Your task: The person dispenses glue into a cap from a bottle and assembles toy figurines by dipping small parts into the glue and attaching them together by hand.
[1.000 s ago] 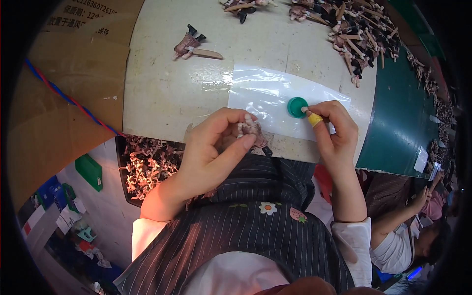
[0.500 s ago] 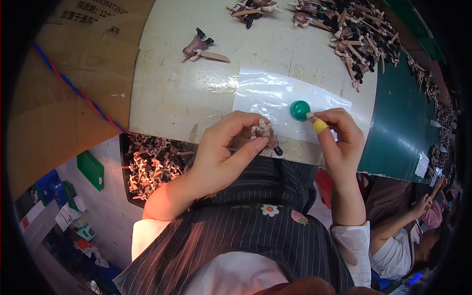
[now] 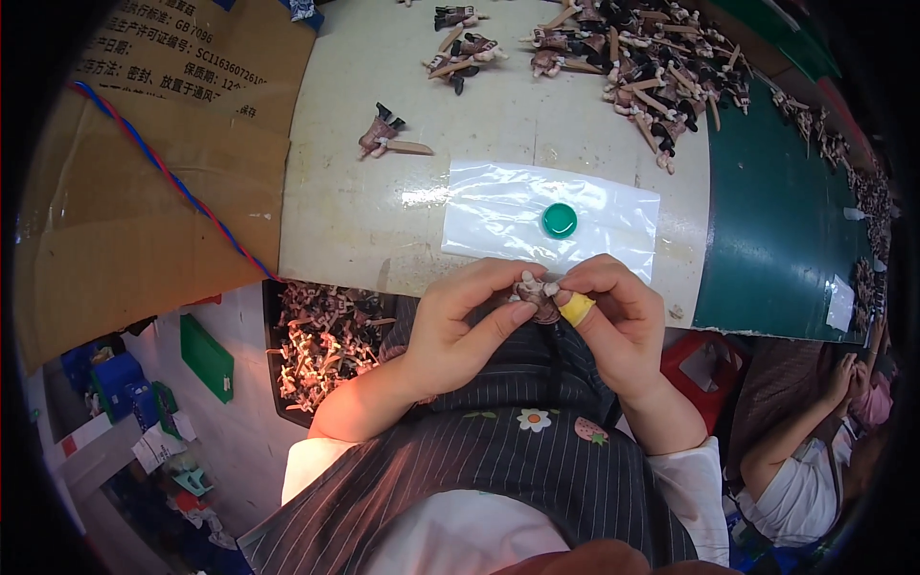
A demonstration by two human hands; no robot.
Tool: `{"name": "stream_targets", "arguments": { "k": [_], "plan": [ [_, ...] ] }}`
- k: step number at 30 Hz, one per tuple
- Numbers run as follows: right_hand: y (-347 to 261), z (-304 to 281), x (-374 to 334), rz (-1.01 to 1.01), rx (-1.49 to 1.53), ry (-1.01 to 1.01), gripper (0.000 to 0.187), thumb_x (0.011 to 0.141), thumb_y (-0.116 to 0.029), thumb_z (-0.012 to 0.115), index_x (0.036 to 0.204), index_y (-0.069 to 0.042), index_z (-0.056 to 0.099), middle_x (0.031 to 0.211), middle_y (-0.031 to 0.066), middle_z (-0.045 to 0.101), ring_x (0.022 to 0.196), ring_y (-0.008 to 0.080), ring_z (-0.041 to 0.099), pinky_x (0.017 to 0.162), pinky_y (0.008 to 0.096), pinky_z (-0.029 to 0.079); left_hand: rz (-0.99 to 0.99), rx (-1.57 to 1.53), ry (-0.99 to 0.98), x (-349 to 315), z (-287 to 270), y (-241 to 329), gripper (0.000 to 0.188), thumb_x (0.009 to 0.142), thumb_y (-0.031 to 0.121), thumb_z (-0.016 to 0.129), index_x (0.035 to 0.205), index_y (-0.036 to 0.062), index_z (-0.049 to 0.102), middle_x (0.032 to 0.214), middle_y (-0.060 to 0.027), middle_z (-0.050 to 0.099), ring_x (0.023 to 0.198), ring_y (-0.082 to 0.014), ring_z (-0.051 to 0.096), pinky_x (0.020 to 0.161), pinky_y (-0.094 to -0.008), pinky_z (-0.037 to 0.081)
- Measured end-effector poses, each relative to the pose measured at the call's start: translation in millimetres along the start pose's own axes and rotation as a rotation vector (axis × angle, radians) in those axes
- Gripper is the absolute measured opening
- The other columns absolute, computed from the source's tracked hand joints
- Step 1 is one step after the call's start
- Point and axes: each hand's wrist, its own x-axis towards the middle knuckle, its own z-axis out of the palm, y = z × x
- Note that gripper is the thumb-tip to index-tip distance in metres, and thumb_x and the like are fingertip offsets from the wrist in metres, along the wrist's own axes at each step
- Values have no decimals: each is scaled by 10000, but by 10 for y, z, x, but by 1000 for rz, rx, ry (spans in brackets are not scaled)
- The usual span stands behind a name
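Note:
My left hand (image 3: 460, 321) pinches a small toy figurine (image 3: 535, 295) in a brownish-pink outfit, held just off the near table edge. Closed at the figurine's right side is my right hand (image 3: 618, 321), with a yellow wrap (image 3: 576, 308) on its thumb. Between its thumb and forefinger sits a small pale piece (image 3: 551, 288), touching the figurine; its exact shape is partly hidden by the fingers. Beyond both hands, a shallow green cap (image 3: 560, 221) rests on a clear plastic sheet (image 3: 613, 218). What the cap contains is too small to tell.
One figurine (image 3: 383, 134) with a tan blade-like part lies at left on the pale table (image 3: 364, 220). A heap of figurines (image 3: 661, 86) covers the far right. A dark bin (image 3: 321, 350) of figurines stands below left, beside a cardboard box (image 3: 182, 192). A co-worker (image 3: 800, 474) sits at right.
My right hand has moved from beside the green cap to the figurine, bringing the small pale piece against it. The view has shifted slightly.

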Motion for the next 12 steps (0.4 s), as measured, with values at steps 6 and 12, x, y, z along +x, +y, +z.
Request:
{"name": "stream_targets", "arguments": {
  "k": [6,12],
  "plan": [
    [-192,-127,43,41,-235,-126,130,835,48,585,947,31,648,903,136,657,827,218,641,732,293,496,194,410,-88,37,-27,87,324,839,6,626,1161,-13,607,945,-159,653,872,-263,652,748,-304,499],
    [-275,-127,105,-7,-503,-196,147,839,14,591,958,-15,672,919,132,675,834,261,657,737,314,511,263,554,-95,12,-34,57,376,831,17,640,1204,9,593,943,-149,655,823,-276,645,714,-343,498]
  ]
}}
